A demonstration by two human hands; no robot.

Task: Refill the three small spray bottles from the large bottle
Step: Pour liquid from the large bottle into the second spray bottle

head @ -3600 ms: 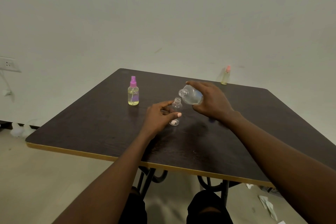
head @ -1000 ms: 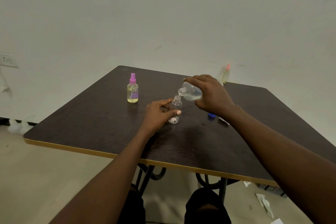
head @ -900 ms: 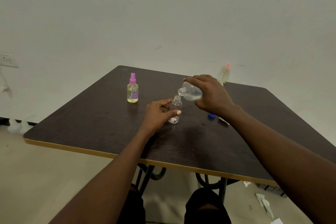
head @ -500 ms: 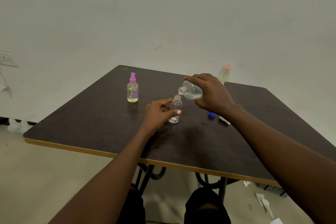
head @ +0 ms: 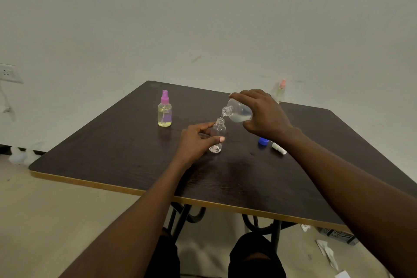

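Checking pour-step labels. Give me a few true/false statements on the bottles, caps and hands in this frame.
1. The right hand tilts the large bottle over the open small bottle. True.
2. The left hand rests flat on the table, away from the small bottle. False: it holds that bottle.
3. The purple-capped spray bottle lies on its side. False: it stands upright.
4. A blue cap lies on the table under the right wrist. True.
5. The small bottle being filled is nearly full. False: only a little liquid shows at its bottom.
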